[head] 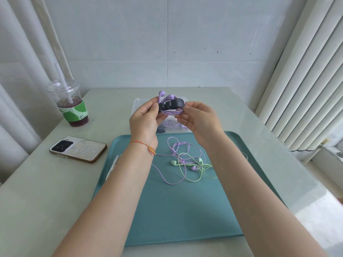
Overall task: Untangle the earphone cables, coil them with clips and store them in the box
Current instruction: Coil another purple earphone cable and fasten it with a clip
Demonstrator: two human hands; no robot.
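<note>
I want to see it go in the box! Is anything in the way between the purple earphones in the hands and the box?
Nothing visible. The coiled purple earphones with the black clip, held by both hands, hang right above the clear box, which shows no lid.

The pale green table (46, 182) bears a teal tray (176, 210) at the near middle; a clear box (136, 104) just behind it; a phone (78, 149) face down at left; a lidded drink cup (71, 104) beyond.

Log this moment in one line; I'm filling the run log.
left hand: holds black clip | right hand: holds purple coil | tangle: on tray
</note>
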